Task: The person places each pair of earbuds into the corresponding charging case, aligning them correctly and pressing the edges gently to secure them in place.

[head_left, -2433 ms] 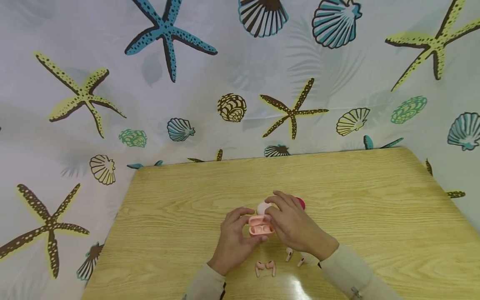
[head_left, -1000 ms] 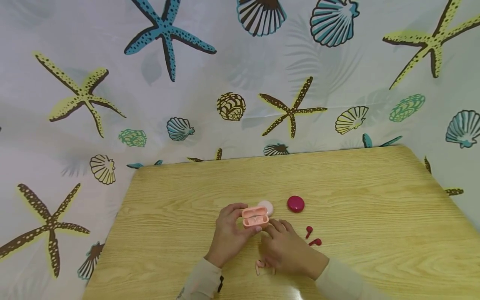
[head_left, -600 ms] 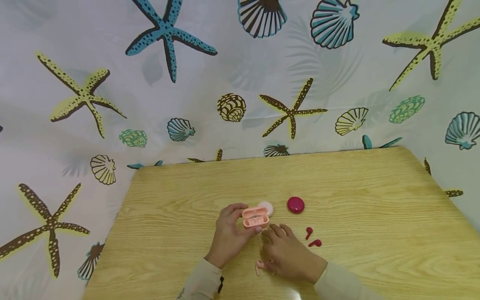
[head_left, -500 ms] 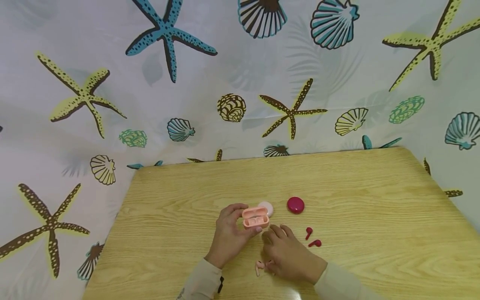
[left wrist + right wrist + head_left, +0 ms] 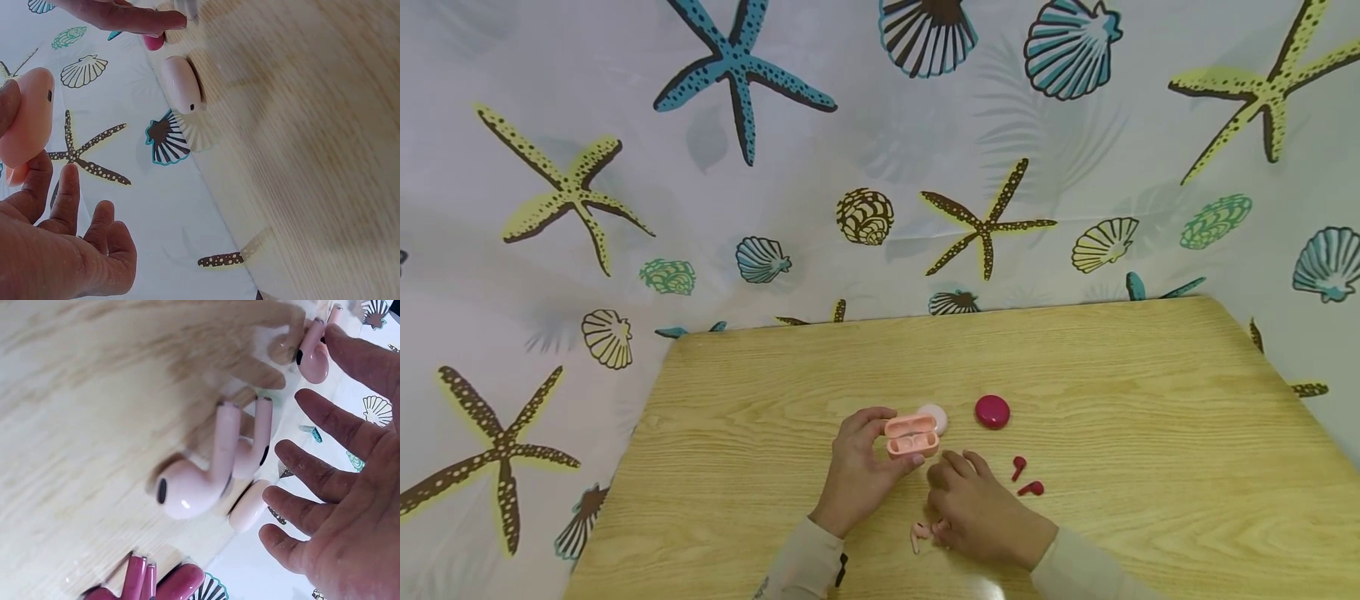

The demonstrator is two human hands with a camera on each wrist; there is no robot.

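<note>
My left hand (image 5: 867, 468) grips an open salmon-pink earbud case (image 5: 912, 436) just above the wooden table (image 5: 1150, 433); the same case (image 5: 28, 119) fills the left edge of the left wrist view. My right hand (image 5: 972, 493) lies low over the table in front of the case, fingers spread and holding nothing. Under its fingers (image 5: 325, 481) lie two pale pink earbuds (image 5: 209, 465). A salmon earbud (image 5: 919, 533) peeks out at the hand's near left side. A closed pale pink case (image 5: 934, 415) sits just behind the held case.
A round magenta case (image 5: 992, 412) sits to the right of the pale one, with two magenta earbuds (image 5: 1024, 478) in front of it. A curtain printed with shells and starfish (image 5: 850, 167) hangs behind the table and along its left side.
My right hand left the salmon case and came down toward me onto the loose earbuds, uncovering the magenta case and earbuds. In the last second it has barely shifted. The left hand keeps its grip.
</note>
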